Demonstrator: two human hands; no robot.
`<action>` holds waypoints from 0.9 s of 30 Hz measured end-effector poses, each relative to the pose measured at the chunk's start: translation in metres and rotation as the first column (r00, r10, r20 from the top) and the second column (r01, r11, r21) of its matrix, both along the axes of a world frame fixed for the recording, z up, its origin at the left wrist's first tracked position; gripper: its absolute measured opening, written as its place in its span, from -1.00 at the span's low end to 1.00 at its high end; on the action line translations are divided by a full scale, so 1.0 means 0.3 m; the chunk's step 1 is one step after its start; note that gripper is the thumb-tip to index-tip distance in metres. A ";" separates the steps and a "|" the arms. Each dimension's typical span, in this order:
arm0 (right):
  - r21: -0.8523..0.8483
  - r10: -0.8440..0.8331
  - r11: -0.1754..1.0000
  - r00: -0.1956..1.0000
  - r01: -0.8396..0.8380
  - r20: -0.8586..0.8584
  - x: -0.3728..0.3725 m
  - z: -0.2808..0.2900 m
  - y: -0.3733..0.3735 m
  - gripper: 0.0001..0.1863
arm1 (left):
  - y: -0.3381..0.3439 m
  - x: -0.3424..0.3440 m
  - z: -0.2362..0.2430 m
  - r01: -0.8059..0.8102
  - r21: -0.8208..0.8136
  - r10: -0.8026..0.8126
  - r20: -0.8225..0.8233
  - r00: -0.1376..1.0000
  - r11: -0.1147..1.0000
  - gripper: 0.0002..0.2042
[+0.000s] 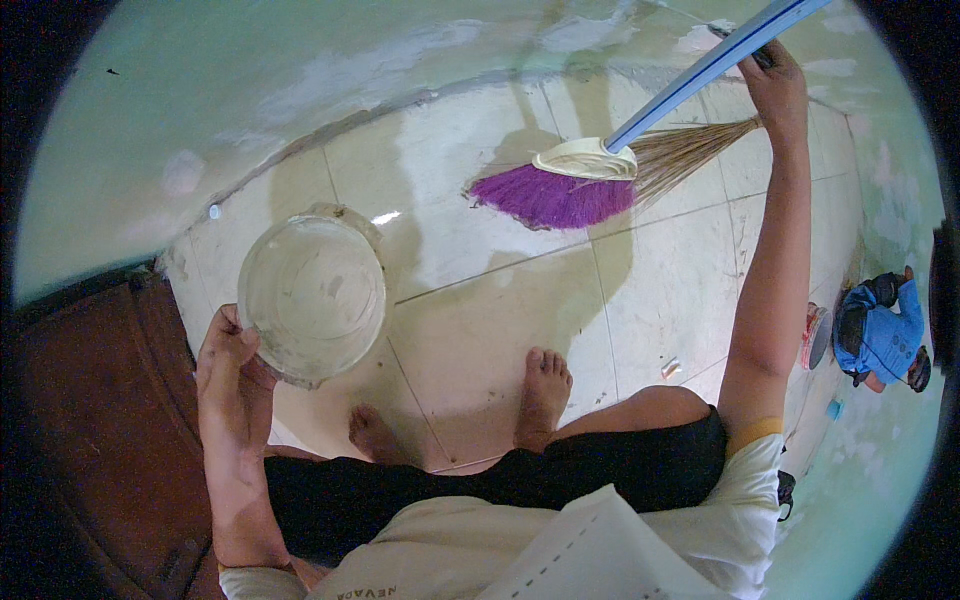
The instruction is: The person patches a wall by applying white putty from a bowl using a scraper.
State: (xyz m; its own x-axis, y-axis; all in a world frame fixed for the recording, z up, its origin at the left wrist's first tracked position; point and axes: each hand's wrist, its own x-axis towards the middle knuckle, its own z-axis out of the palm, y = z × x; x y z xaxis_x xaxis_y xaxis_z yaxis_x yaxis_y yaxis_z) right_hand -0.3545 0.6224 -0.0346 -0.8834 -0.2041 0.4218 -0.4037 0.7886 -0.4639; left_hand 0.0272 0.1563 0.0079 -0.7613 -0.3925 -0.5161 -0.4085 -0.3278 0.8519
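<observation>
My left hand grips the near left side of a round, whitish translucent plastic tub, thumb at the rim. Pale smears coat the tub, which is held over the floor. My right arm stretches far forward to the upper right. There my right hand is closed beside the green wall, around something dark that I cannot make out. The blue handle of a broom crosses in front of its fingers and hides part of them. The broom's purple bristles point left, with whitish patches on the wall beyond.
A bundle of thin brown sticks lies behind the broom head. A dark brown panel stands at the left. At the right are a red-rimmed round object and blue and black cloth. A small scrap lies on the tiles.
</observation>
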 end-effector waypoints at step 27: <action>-0.869 -0.014 0.117 0.876 0.480 0.482 0.282 -0.443 0.081 -0.70 | 0.059 0.024 -0.040 0.005 0.034 -0.006 0.016 1.000 0.999 -0.75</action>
State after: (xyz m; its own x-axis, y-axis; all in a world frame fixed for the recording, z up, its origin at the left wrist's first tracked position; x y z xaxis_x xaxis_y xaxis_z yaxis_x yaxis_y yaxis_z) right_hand -0.2700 0.6466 -0.1674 -0.8905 0.4074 -0.2024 0.0454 -0.3632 -0.9306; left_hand 0.0345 0.1740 -0.0042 -0.7548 -0.3702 -0.5415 -0.4241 -0.3544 0.8334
